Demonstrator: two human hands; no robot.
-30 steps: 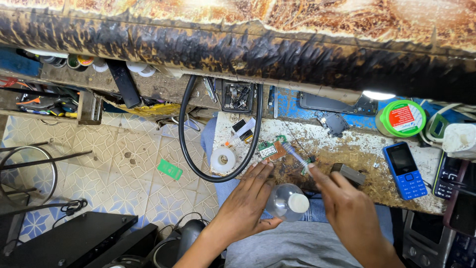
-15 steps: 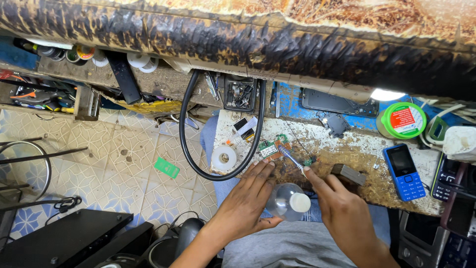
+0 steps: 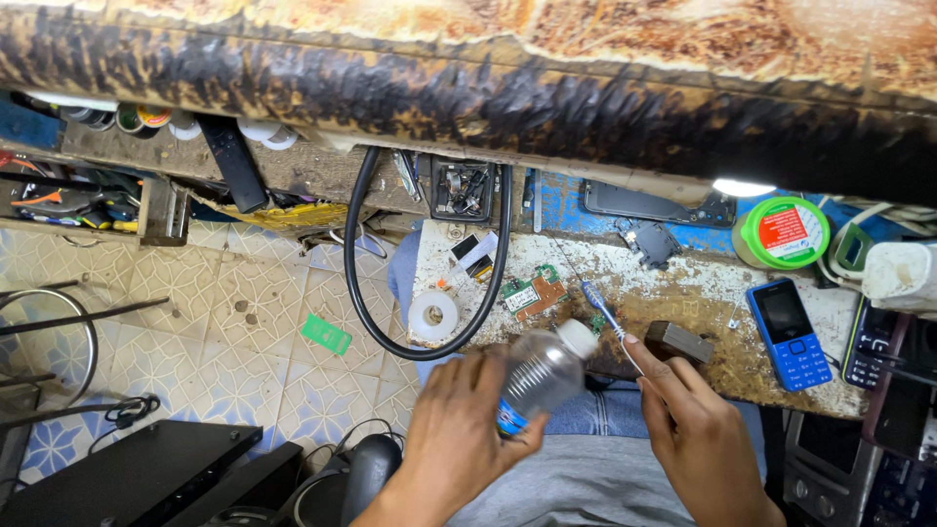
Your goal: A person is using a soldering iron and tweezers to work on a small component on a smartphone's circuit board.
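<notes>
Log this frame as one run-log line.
left hand: holds clear bottle, cap on | right hand: holds toothbrush over circuit board | bench: blue phone

Small clear plastic bottle (image 3: 540, 376), white cap, tilted toward bench; blue-handled toothbrush (image 3: 607, 320) slanted beside it.

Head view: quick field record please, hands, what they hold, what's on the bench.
left hand: grips a small clear plastic bottle, tilted, white cap on, pointing toward the bench
right hand: pinches a toothbrush, bristle end over the bench
bench: scuffed, white and brown
on bench: green circuit board, roll of tape, blue phone, green-lidded tin, small dark block
cable: black loop hanging off the bench edge
</notes>
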